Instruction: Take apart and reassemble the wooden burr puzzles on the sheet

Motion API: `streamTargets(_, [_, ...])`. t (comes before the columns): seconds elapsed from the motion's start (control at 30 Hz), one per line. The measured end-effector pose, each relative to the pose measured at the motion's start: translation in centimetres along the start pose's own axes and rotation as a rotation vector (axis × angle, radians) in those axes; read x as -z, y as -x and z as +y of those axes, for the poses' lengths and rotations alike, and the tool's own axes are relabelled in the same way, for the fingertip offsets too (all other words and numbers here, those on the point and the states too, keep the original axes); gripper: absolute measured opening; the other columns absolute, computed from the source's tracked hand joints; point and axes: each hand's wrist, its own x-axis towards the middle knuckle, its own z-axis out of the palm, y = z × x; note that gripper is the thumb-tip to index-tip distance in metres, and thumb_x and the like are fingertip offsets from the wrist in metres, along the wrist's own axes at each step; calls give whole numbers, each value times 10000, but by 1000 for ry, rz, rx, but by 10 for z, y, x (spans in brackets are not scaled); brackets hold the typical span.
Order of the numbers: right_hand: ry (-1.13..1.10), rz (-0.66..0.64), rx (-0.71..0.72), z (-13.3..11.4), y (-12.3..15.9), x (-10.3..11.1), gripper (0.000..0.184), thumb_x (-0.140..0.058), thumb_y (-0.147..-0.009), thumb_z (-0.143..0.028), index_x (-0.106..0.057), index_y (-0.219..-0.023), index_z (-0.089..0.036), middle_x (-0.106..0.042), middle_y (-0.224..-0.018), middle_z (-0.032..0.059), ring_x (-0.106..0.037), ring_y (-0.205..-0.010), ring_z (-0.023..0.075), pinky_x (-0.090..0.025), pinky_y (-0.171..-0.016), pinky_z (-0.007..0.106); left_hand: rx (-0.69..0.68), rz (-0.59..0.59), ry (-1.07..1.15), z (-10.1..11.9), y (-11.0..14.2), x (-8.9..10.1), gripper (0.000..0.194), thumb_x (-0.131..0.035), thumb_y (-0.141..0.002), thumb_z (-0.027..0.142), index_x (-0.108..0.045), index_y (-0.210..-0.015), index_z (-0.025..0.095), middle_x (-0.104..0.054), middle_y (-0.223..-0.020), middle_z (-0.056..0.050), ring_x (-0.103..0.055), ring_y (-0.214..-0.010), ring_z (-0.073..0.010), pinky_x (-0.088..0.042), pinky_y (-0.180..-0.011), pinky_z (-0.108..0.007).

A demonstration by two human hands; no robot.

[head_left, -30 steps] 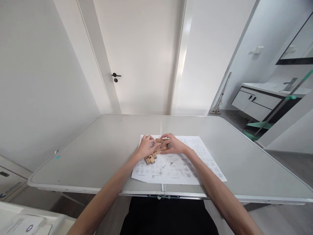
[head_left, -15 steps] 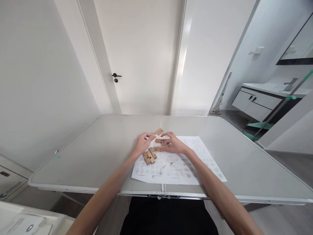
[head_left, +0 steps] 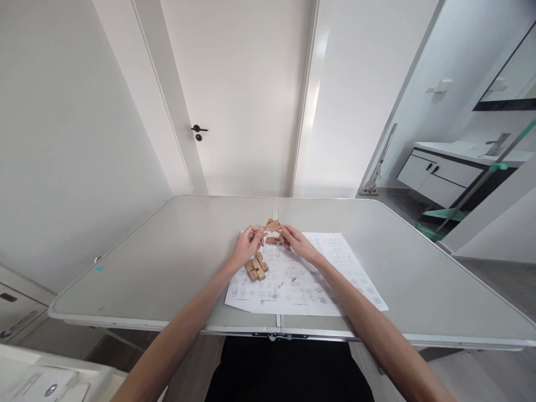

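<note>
My left hand (head_left: 248,244) is closed in a pinch on a flat wooden puzzle piece (head_left: 273,225), held above the far edge of the paper sheet (head_left: 301,296). From the other side, my right hand (head_left: 293,239) pinches a second wooden piece against it; the fingers hide much of this piece. The two pieces overlap, and how they fit cannot be made out. Below the right fingertips a notched wooden puzzle piece (head_left: 272,240) lies on the sheet. A cluster of small wooden blocks (head_left: 257,268) rests near my left wrist.
The printed sheet lies across the seam of a grey folding table (head_left: 167,268) with a metal rim. Behind the table stands a white door (head_left: 251,100) with a black handle. A sink cabinet (head_left: 444,173) and a mop (head_left: 379,167) are at the right.
My right hand has moved up and left to meet my left hand. The wooden piece that was at its fingers near the block cluster has left the sheet and is now at the held piece.
</note>
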Motion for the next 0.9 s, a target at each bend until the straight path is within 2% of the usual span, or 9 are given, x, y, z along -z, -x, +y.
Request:
streamTargets(0.17, [-107, -19, 44, -7, 1, 0, 436, -477, -988, -642, -563, -1015, -215, -548, -797, -5, -506, -658, 143, -474, -614, 282, 16, 13, -4, -1, 0, 0, 404, -557, -962, 592, -529, -862, 202, -632, -679, 13, -464, -486, -85, -368, -493, -232])
streamTargets(0.33, [-29, 15, 106, -2, 0, -3, 400, -462, -1017, -590, -594, -1038, -213, -571, -742, -5, -525, -643, 152, -482, -635, 292, 29, 45, -19, 1, 1, 0, 383, -563, -965, 570, -558, -895, 194, -657, -692, 2, -480, -478, -88, -380, -497, -233])
streamTargets(0.47, [108, 84, 136, 5, 0, -9, 446, -442, -1028, -557, -596, -1271, -217, -639, -891, 38, -613, -704, 177, -516, -643, 300, 32, 62, -18, 1, 2, 1, 387, -562, -965, 578, -554, -904, 196, -666, -697, 0, -479, -471, -86, -381, -502, -230])
streamTargets(0.63, [339, 159, 214, 10, 3, -12, 544, -393, -1059, -441, -401, -1569, -251, -668, -1056, 70, -656, -742, 186, -564, -813, 365, 25, 60, -22, 1, 2, 0, 392, -551, -967, 586, -551, -901, 200, -667, -706, -1, -480, -476, -88, -383, -506, -231])
streamTargets(0.73, [434, 179, 241, 13, 4, -10, 564, -368, -1067, -400, -337, -1613, -259, -669, -1091, 85, -664, -771, 199, -565, -829, 375, 26, 66, -28, 2, 3, 0, 392, -555, -962, 587, -550, -888, 202, -668, -700, 0, -482, -474, -90, -382, -502, -232])
streamTargets(0.9, [573, 170, 250, 17, 6, -9, 564, -349, -1073, -378, -318, -1622, -255, -678, -1092, 102, -671, -834, 233, -567, -854, 394, 32, 71, -63, 4, 4, -2, 392, -548, -957, 591, -550, -868, 209, -679, -701, 0, -492, -476, -93, -385, -501, -230])
